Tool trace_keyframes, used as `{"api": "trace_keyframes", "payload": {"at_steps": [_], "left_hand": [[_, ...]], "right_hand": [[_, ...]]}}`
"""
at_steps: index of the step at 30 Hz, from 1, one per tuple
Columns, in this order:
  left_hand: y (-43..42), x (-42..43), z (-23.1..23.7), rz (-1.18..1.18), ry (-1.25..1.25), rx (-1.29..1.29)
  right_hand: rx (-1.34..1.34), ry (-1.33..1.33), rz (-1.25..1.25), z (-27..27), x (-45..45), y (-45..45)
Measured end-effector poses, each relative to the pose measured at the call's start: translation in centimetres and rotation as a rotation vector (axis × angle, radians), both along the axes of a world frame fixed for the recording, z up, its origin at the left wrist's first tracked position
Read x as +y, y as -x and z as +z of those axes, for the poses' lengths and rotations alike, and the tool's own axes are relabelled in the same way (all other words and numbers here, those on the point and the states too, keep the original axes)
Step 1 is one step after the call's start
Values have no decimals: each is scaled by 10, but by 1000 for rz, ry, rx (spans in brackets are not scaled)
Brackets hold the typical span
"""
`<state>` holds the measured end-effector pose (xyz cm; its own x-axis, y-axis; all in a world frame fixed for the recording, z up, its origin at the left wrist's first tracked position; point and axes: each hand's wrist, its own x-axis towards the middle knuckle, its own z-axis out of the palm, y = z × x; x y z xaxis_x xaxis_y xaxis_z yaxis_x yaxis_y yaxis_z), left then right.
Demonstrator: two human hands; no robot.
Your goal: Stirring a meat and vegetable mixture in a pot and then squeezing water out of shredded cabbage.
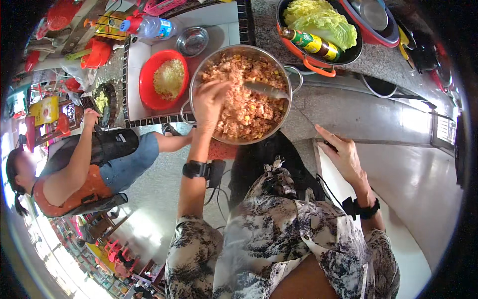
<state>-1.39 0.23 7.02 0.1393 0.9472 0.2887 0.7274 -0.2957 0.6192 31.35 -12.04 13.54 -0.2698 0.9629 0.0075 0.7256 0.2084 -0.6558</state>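
Note:
A wide steel pot (193,80) with loop handles stands before me, filled with a reddish minced mixture (246,116) dotted with yellow bits. My left hand (210,98) hovers at its left side, over the mixture. Its fingers are blurred, so whether they pinch anything does not show. In the mixture lies the blade of a metal turner or ladle (263,89). The thin handle runs over the pot's right rim to my right hand (340,152), which grips its end, index finger stretched along it. Left of the pot sits a red plastic basin (143,89) holding pale chopped bits (170,80).
A steel bowl (192,41) and a plastic bottle (157,28) stand behind the basin. At back right, an orange-handled pan (319,71) holds cabbage leaves (321,22) and a sauce bottle (315,45). At left, a co-worker (74,175) holds a cleaver (89,104) at a chopping board.

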Motion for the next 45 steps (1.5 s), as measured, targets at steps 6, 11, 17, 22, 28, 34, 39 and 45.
{"api": "trace_keyframes", "payload": {"at_steps": [6,11,17,22,28,34,39,45], "left_hand": [[-30,-6,9,132,458,-866],[-57,-15,8,172,903,-1215],[-88,-35,-6,178,940,-1386],[-89,-27,-19,204,935,-1518],[-63,7,-23,352,597,-1609],[-32,16,-18,-109,606,247],[-26,-10,-32,90,517,67],[-39,-24,1,109,276,123]], "right_hand": [[676,869,-274,12,8,13],[1013,1113,-311,15,4,31],[1081,1107,-326,7,3,47],[1021,1069,-307,10,-1,45],[721,1038,-371,31,-14,49],[319,699,-419,41,-41,68],[109,418,-367,18,-32,77],[214,540,-469,5,-18,84]]}}
